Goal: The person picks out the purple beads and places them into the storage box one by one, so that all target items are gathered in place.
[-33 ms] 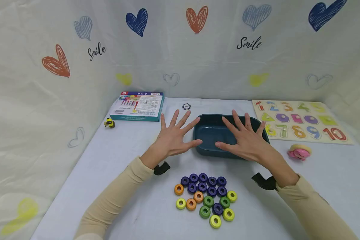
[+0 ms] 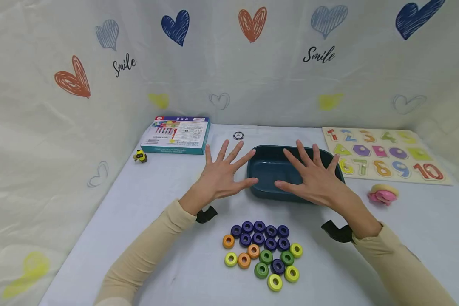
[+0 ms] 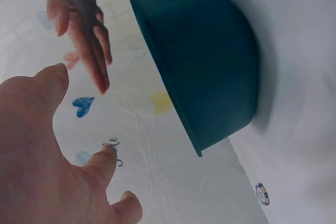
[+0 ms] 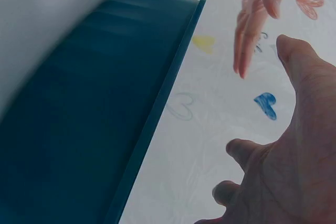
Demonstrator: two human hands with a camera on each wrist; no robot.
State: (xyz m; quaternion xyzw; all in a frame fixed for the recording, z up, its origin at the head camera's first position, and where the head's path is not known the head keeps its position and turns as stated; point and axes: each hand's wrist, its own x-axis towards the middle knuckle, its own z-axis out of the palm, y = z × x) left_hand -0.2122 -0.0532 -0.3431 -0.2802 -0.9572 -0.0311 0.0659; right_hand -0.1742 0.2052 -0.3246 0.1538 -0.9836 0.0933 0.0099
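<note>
Both hands hover with fingers spread wide and nothing in them. My left hand [image 2: 222, 176] is over the left end of a dark teal plastic tub [image 2: 265, 172], and my right hand [image 2: 318, 178] is above its right part. The wrist views show the tub's outer wall [image 3: 205, 66] beside the hands, apart from the fingers. Nearer the front lies a cluster of small thick rings: purple rings [image 2: 247, 232], green rings [image 2: 261, 276], yellow rings [image 2: 275, 289] and orange rings [image 2: 228, 247]. The visible inside of the tub shows no objects; the right hand covers part of it.
A flat teal-and-white box [image 2: 176, 136] lies back left, beside a small bee figure [image 2: 140, 156]. A round chip [image 2: 239, 135] sits behind the tub. At right are a number puzzle board [image 2: 375, 159] and a pink-and-tan toy [image 2: 383, 194]. Printed cloth hangs behind.
</note>
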